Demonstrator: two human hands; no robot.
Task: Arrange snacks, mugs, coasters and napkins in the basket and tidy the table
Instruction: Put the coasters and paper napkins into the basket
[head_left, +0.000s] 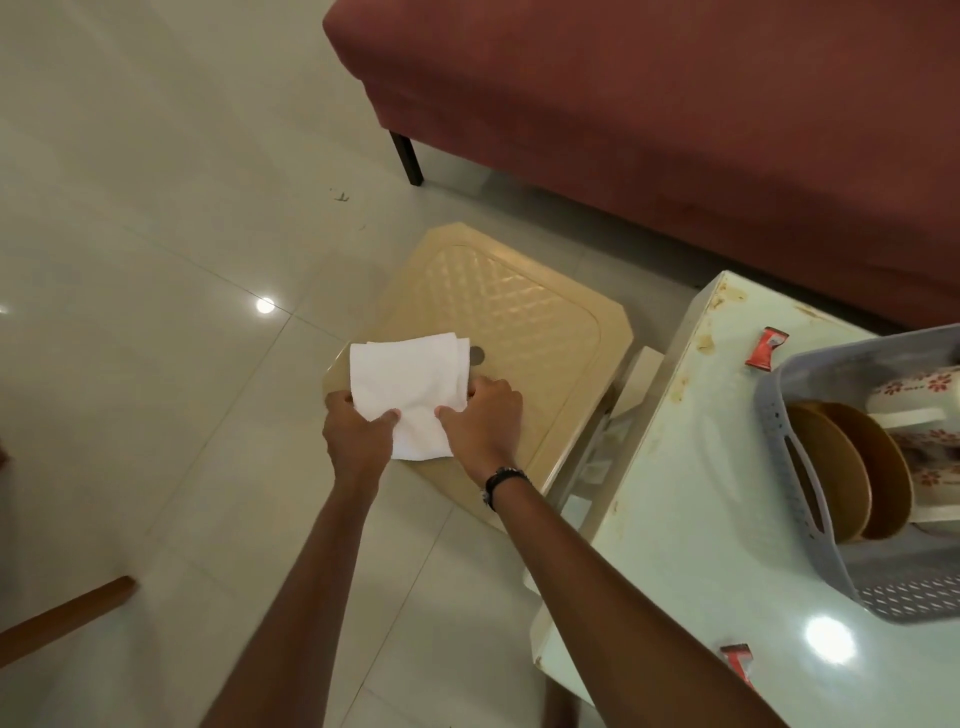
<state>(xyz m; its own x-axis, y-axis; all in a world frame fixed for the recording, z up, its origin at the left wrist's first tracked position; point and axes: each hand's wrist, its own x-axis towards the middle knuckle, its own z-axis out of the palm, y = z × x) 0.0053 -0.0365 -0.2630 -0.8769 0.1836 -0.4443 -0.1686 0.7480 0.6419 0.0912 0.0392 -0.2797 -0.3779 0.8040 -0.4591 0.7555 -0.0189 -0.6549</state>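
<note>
A white napkin lies on a beige plastic stool. My left hand pinches its near left edge. My right hand grips its right side, fingers curled into the folds. On the pale table to the right stands a grey perforated basket. Two brown round coasters lean upright inside it, beside white mugs with red flowers. Two red snack wrappers lie on the table, one behind the basket, one near the front edge.
A dark red sofa fills the back right, its black leg on the pale tiled floor. A brown wooden bar juts in at the lower left.
</note>
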